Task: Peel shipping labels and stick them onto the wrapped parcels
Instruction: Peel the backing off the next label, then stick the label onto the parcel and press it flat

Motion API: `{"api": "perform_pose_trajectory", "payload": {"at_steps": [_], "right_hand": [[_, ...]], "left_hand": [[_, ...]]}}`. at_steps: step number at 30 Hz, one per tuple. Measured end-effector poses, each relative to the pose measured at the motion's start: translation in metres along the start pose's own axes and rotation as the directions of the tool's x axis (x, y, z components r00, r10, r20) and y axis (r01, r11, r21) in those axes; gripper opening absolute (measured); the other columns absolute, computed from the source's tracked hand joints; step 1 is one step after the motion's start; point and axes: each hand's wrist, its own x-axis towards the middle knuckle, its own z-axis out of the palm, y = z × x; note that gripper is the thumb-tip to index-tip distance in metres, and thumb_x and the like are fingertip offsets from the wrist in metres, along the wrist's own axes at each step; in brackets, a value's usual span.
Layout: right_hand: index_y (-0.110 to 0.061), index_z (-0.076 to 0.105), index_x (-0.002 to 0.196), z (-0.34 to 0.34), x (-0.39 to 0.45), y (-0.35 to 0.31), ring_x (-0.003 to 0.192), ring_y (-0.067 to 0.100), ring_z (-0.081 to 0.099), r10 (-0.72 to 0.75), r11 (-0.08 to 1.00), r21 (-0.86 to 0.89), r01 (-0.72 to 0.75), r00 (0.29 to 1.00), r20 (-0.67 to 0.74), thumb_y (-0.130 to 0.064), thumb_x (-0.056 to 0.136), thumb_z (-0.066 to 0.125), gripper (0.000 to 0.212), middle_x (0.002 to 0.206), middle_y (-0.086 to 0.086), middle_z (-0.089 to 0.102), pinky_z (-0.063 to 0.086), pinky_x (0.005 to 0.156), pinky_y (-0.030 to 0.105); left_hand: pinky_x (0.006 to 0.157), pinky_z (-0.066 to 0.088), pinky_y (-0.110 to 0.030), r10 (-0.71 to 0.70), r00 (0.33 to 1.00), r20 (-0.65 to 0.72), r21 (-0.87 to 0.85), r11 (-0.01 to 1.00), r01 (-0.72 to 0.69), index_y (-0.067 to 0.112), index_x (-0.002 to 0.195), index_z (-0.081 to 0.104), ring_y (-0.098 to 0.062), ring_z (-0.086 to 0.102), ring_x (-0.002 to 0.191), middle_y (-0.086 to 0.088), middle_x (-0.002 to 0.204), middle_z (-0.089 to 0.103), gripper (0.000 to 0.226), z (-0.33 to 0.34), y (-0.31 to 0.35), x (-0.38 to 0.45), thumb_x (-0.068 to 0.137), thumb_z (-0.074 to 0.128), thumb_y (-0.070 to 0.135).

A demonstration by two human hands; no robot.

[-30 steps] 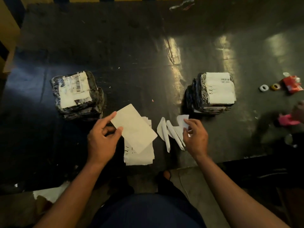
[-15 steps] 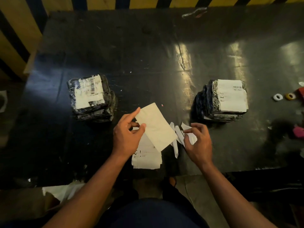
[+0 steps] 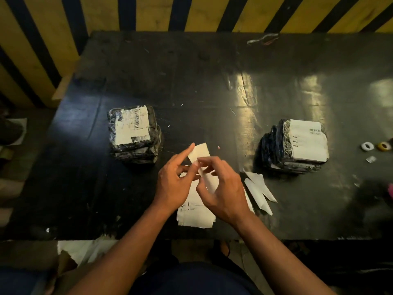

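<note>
Both the left hand (image 3: 172,186) and right hand (image 3: 223,192) pinch a blank, rectangular white paper label (image 3: 202,162) above the glossy dark surface (image 3: 212,92).

head cam | single view, looks forward-down, steep | close over scuffed black worktable (image 3: 191,81) | yellow-black striped wall (image 3: 148,11) at top

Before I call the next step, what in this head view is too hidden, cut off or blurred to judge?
- Label: both hands, left hand and right hand, cover most of it; whether the backing has lifted cannot be told.
- Label stack: upper part hidden under the hands.
- Parcel print: too small to read.
- Pink object: cut off by the right edge.
</note>
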Motion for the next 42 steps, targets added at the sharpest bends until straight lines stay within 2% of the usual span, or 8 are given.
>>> {"api": "perform_pose_trajectory", "payload": {"at_steps": [4, 9, 13, 18, 21, 27, 32, 42], "right_hand": [[-0.019, 0.060, 0.131, 0.000, -0.001, 0.001, 0.093, 0.004, 0.065, 0.027, 0.999, 0.032, -0.025, 0.998, -0.060, -0.019, 0.088, 0.079, 0.047, 0.111, -0.007, 0.070, 0.058, 0.082, 0.024], [-0.018, 0.065, 0.113, -0.014, 0.007, 0.004, 0.091, 0.009, 0.069, 0.150, 0.957, 0.273, -0.101, 0.975, -0.166, -0.009, 0.091, 0.075, 0.026, 0.101, -0.007, 0.071, 0.060, 0.079, 0.024], [-0.011, 0.066, 0.096, -0.029, 0.019, 0.008, 0.094, 0.021, 0.073, 0.350, 0.745, 0.629, -0.223, 0.933, -0.084, 0.004, 0.088, 0.075, 0.020, 0.100, 0.006, 0.075, 0.062, 0.086, 0.036], [-0.010, 0.070, 0.095, -0.034, 0.023, 0.005, 0.099, 0.020, 0.074, 0.422, 0.487, 0.821, -0.299, 0.903, 0.078, 0.006, 0.091, 0.068, 0.017, 0.103, 0.004, 0.076, 0.060, 0.081, 0.038], [-0.013, 0.076, 0.101, -0.033, 0.023, 0.008, 0.102, 0.017, 0.073, 0.414, 0.553, 0.776, -0.303, 0.908, 0.059, 0.006, 0.091, 0.069, 0.022, 0.105, 0.001, 0.077, 0.060, 0.086, 0.038], [-0.020, 0.078, 0.112, -0.022, 0.025, 0.009, 0.112, 0.007, 0.067, 0.230, 0.886, 0.426, -0.181, 0.971, -0.066, -0.009, 0.089, 0.078, 0.026, 0.117, -0.014, 0.070, 0.061, 0.090, 0.028], [-0.033, 0.073, 0.120, -0.007, 0.039, 0.002, 0.115, 0.009, 0.064, 0.164, 0.938, 0.323, -0.125, 0.982, -0.096, -0.015, 0.089, 0.079, 0.037, 0.122, -0.023, 0.064, 0.059, 0.087, 0.024], [-0.026, 0.070, 0.127, 0.038, 0.097, -0.019, 0.098, 0.006, 0.066, 0.018, 0.958, 0.285, -0.033, 0.998, 0.053, -0.013, 0.089, 0.079, 0.041, 0.124, -0.021, 0.062, 0.058, 0.078, 0.015]], "left_hand": [[0.087, 0.063, -0.035, 0.028, 0.997, 0.071, -0.098, 0.995, -0.021, 0.048, 0.155, 0.035, -0.012, 0.075, 0.102, 0.008, 0.110, 0.071, 0.057, -0.006, 0.012, -0.006, 0.104, 0.054, 0.035], [0.094, 0.060, -0.032, 0.022, 0.999, -0.034, -0.069, 0.997, -0.025, 0.047, 0.148, 0.046, -0.003, 0.067, 0.114, 0.007, 0.131, 0.062, 0.048, -0.017, 0.014, -0.007, 0.102, 0.060, 0.040], [0.079, 0.057, -0.018, -0.063, 0.996, -0.068, -0.068, 0.996, 0.059, 0.049, 0.132, 0.056, -0.001, 0.062, 0.115, 0.009, 0.137, 0.054, 0.044, -0.024, 0.016, -0.008, 0.096, 0.070, 0.028], [0.082, 0.061, -0.025, -0.105, 0.994, 0.038, -0.342, 0.933, 0.111, 0.033, 0.124, 0.067, -0.010, 0.071, 0.113, 0.008, 0.119, 0.073, 0.040, -0.023, 0.019, -0.012, 0.093, 0.072, 0.007], [0.085, 0.062, -0.028, -0.074, 0.997, -0.018, -0.317, 0.946, 0.064, 0.023, 0.121, 0.071, -0.010, 0.072, 0.111, 0.007, 0.118, 0.075, 0.037, -0.026, 0.020, -0.010, 0.091, 0.072, 0.002], [0.090, 0.061, -0.028, 0.123, 0.988, -0.098, -0.036, 0.991, -0.127, 0.020, 0.125, 0.072, -0.009, 0.071, 0.111, 0.008, 0.124, 0.070, 0.037, -0.036, 0.017, -0.007, 0.092, 0.073, 0.004], [0.088, 0.061, -0.023, 0.144, 0.978, -0.151, 0.013, 0.990, -0.143, 0.021, 0.128, 0.071, -0.004, 0.069, 0.112, 0.009, 0.125, 0.066, 0.041, -0.053, 0.014, -0.002, 0.092, 0.073, 0.002], [0.084, 0.062, -0.026, 0.031, 0.989, -0.148, 0.078, 0.997, -0.020, 0.032, 0.134, 0.066, -0.009, 0.070, 0.094, 0.012, 0.128, 0.063, 0.056, -0.120, -0.001, 0.029, 0.089, 0.077, 0.001]]}}
